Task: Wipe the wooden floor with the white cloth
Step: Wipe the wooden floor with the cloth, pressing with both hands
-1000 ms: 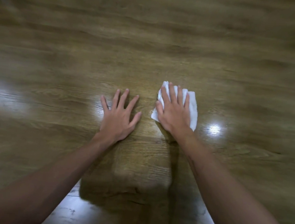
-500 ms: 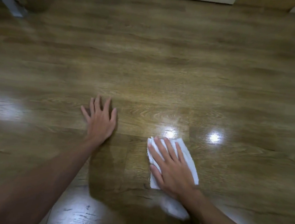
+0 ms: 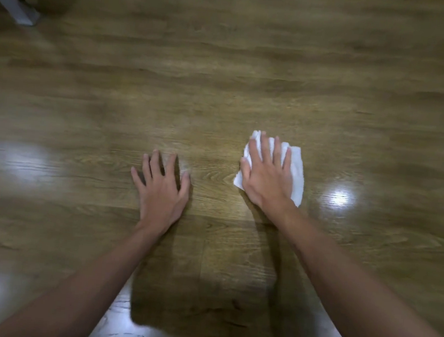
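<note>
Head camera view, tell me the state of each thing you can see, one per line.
white cloth: crumpled, flat on the floor, pinned under the right hand.
right hand: open, fingers spread, pressing the cloth.
left hand: open, empty, palm down on the floor.
wooden floor: glossy, showing light reflections.

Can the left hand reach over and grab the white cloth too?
Probably yes. The left hand lies flat on the wooden floor beside the white cloth, with only bare floor between them. But the right hand covers most of the cloth.
</note>
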